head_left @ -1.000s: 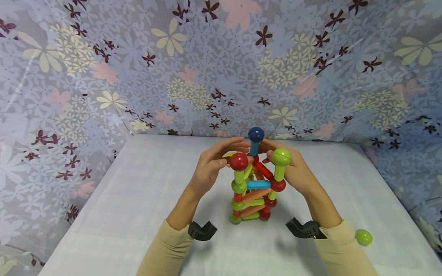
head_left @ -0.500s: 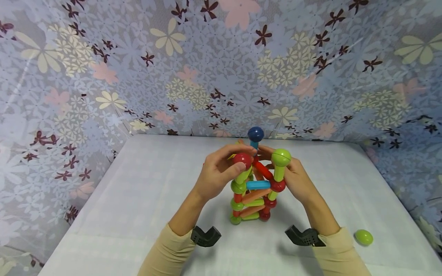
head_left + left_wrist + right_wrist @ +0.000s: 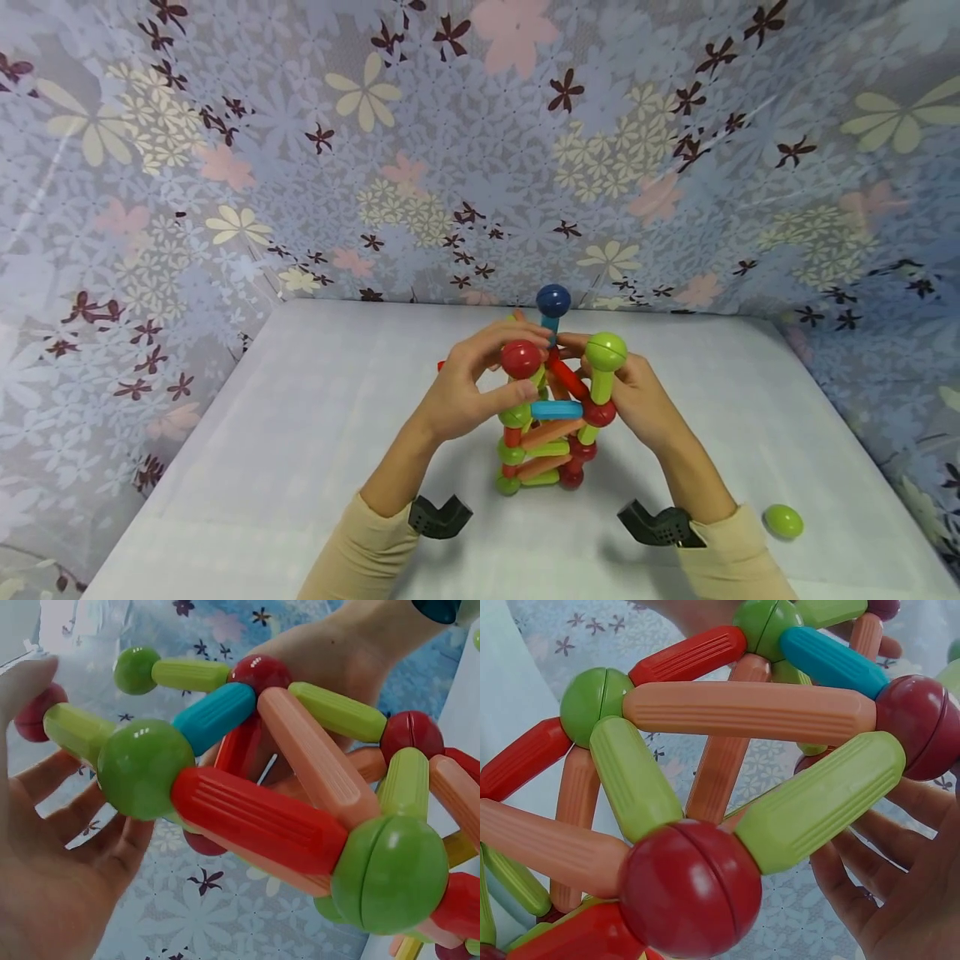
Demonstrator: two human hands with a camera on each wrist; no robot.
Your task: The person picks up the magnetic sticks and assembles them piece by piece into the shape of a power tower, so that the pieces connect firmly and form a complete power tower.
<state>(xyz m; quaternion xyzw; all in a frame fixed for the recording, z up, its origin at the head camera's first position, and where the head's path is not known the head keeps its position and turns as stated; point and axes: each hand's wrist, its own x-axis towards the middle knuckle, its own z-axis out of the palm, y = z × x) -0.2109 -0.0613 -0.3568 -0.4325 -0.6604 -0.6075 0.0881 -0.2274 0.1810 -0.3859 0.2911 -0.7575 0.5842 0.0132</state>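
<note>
A tower of magnetic sticks and balls [image 3: 555, 410] stands upright between both hands. Red [image 3: 521, 358], green [image 3: 606, 351] and blue balls [image 3: 553, 300] top its three posts. My left hand [image 3: 465, 387] surrounds the red-topped post, thumb in front and fingers behind. In the left wrist view its loosely bent fingers [image 3: 56, 787] lie beyond the light-green stick [image 3: 75, 733]; contact is unclear. An orange stick [image 3: 866, 637] shows beside those fingers in the right wrist view. My right hand [image 3: 645, 396] is behind the green-topped post; its spread fingers [image 3: 877, 855] show no clear grip.
A loose green ball [image 3: 783, 521] lies on the white table [image 3: 330, 400] by the right sleeve. A small red end [image 3: 441, 365] peeks out left of the left hand. Floral cloth [image 3: 420, 167] hangs behind the table's far edge.
The left hand comes nearer to the red-topped post. Its thumb touches the red ball, which tilts, then drops lower while the ball stands straight again. The right hand stays nearly in place.
</note>
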